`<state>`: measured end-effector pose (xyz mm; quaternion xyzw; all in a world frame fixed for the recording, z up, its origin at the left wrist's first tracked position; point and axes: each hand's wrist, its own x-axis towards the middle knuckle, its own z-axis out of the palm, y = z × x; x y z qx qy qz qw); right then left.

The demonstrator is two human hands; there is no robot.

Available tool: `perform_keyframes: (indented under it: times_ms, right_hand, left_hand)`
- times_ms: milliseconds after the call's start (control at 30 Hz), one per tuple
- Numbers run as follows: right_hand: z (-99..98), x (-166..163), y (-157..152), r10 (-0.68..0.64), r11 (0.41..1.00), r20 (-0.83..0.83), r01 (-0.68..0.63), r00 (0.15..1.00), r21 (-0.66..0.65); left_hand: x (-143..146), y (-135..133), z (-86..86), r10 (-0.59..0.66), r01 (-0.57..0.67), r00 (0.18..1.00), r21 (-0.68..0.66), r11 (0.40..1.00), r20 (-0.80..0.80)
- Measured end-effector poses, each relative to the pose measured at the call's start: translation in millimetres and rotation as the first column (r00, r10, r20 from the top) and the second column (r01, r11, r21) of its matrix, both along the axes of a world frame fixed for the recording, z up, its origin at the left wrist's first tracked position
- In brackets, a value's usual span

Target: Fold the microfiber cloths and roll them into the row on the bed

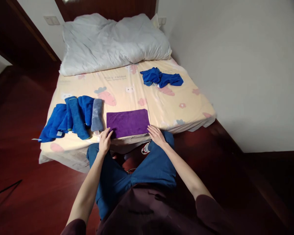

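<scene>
A purple towel (127,122) lies flat as a neat rectangle along the front edge of the bed. My left hand (105,141) rests at its near left corner, fingers slightly apart and touching the cloth. At the near right corner, my right hand (157,134) has its fingers stretched out over the edge of the towel. Just left of the purple towel is a rolled grey-blue towel (97,115) with white lettering. Beside that roll, a teal-blue rolled towel (76,118) lies among bright blue towels (54,121).
A crumpled blue cloth (161,77) lies farther back on the right of the bed. Behind everything, a pale grey quilt (115,42) is bunched against the headboard (110,9). The bed's patterned yellow sheet (122,94) hangs over the front edge. A white wall (235,65) stands right.
</scene>
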<state>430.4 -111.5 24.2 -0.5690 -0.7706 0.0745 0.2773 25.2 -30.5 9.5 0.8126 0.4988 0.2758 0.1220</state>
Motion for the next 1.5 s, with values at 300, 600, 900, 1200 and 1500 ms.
perform_keyframes:
  times_ms: [300,600,900,1200,1500]
  right_hand:
    - [-11.0,-7.2,13.5,0.027,0.995,0.138,-0.013,0.990,-0.103]
    - [-10.8,-14.4,28.1,-0.033,0.987,0.196,0.063,0.980,-0.146]
    - [-16.3,-3.0,19.9,0.007,0.991,0.163,0.015,0.987,-0.136]
    - [-25.6,-8.2,13.2,-0.059,0.994,0.007,0.059,0.998,-0.087]
    - [-28.8,-5.8,16.6,-0.138,0.990,-0.208,0.127,0.968,-0.063]
  left_hand:
    - [2.0,1.0,-2.1,-0.173,0.158,0.971,-0.099,0.983,-0.167]
    - [5.9,13.6,-7.6,-0.150,0.128,0.968,-0.117,0.985,-0.201]
    - [-12.8,5.9,2.2,-0.239,0.209,0.945,-0.149,0.966,-0.223]
    - [-18.8,-0.4,-5.6,-0.253,0.228,0.956,-0.169,0.959,-0.145]
    - [-26.4,0.5,-8.3,-0.138,0.186,0.965,-0.211,0.960,0.223]
